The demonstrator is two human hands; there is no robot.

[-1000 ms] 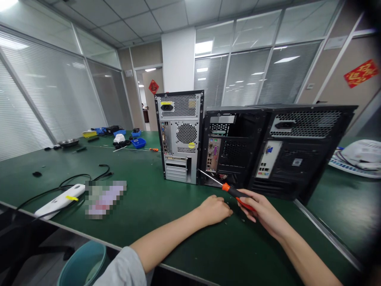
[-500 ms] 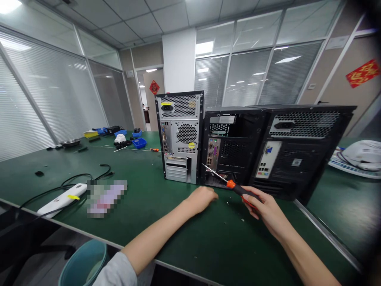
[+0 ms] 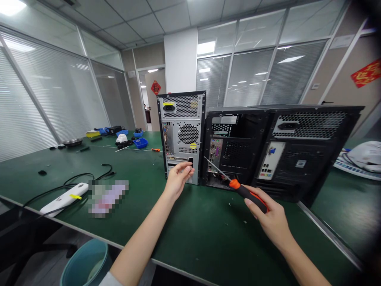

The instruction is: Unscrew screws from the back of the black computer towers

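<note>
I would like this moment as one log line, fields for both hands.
left hand: before silver tower, lower slots, contact unclear | right hand: holding screwdriver, tip up-left | nearby: middle black tower, right black tower

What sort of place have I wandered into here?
Probably an office room used for computer hardware work: three computer cases stand on a green table, a screwdriver is in the right hand, and glass partitions with blinds surround it.

Bright ceiling light point(image 3: 12, 7) | reflections on glass panels point(image 3: 245, 73) | wide-angle stretch, dark right corners | pixelated patch point(image 3: 108, 198) on table point(image 3: 202, 238)
</note>
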